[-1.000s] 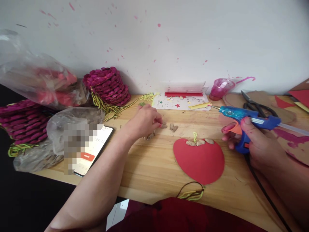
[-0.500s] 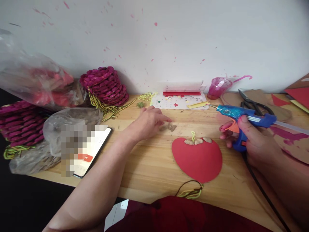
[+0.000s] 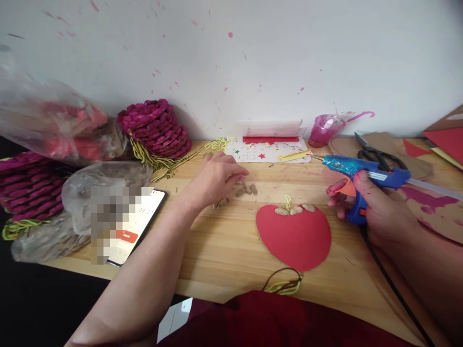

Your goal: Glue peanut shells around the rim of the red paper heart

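**Two hands, one glue gun, a few shells**

Two grips are at work. My right hand (image 3: 379, 217) is closed around the handle of the blue glue gun (image 3: 361, 171), with a finger on its orange trigger. The gun is held above the table (image 3: 224, 241) with its nozzle pointing left, and its black cord (image 3: 390, 284) trails toward me.

My left hand (image 3: 217, 180) rests on the table with its fingers curled down onto the loose shells (image 3: 246, 189). I cannot tell whether that grip has pinched one.

The red cutout (image 3: 292, 236) lies flat between my hands, just beside the loose shells. Three more shells (image 3: 294, 209) sit along its top edge, beside a green loop (image 3: 288, 200).

A phone (image 3: 139, 221) lies by my left forearm. The scissors (image 3: 376, 154) and a pink cup (image 3: 325, 129) sit behind the gun.
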Action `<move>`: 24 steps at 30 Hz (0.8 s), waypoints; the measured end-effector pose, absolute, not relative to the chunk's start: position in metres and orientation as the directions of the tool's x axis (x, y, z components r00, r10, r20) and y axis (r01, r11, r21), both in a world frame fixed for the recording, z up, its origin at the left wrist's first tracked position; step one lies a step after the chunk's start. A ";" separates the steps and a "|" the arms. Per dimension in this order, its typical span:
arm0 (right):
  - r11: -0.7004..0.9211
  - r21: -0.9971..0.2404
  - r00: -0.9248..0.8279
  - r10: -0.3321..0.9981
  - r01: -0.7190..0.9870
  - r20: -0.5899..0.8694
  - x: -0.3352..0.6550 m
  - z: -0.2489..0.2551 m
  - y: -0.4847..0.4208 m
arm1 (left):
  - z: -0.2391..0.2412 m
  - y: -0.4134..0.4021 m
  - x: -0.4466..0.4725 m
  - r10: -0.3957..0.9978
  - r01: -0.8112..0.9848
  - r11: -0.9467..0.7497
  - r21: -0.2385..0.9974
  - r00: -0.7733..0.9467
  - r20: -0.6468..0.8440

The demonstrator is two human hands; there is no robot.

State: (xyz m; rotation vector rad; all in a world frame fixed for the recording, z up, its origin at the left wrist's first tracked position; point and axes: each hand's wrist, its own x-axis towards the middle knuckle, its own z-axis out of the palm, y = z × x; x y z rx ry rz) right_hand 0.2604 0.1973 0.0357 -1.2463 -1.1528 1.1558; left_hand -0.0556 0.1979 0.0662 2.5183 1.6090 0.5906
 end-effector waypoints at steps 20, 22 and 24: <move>-0.084 -0.995 0.156 0.985 0.049 -0.076 0.256 0.035 0.202 | 0.094 0.190 -0.088 0.900 0.912 -0.060 0.405 -0.126 0.417; -0.069 -0.996 0.158 0.986 0.055 -0.060 0.256 0.035 0.202 | 0.096 0.189 -0.084 0.891 0.908 -0.057 0.415 -0.142 0.432; -0.043 -0.997 0.158 0.987 0.061 -0.033 0.256 0.037 0.201 | 0.098 0.187 -0.082 0.881 0.903 -0.064 0.425 -0.149 0.450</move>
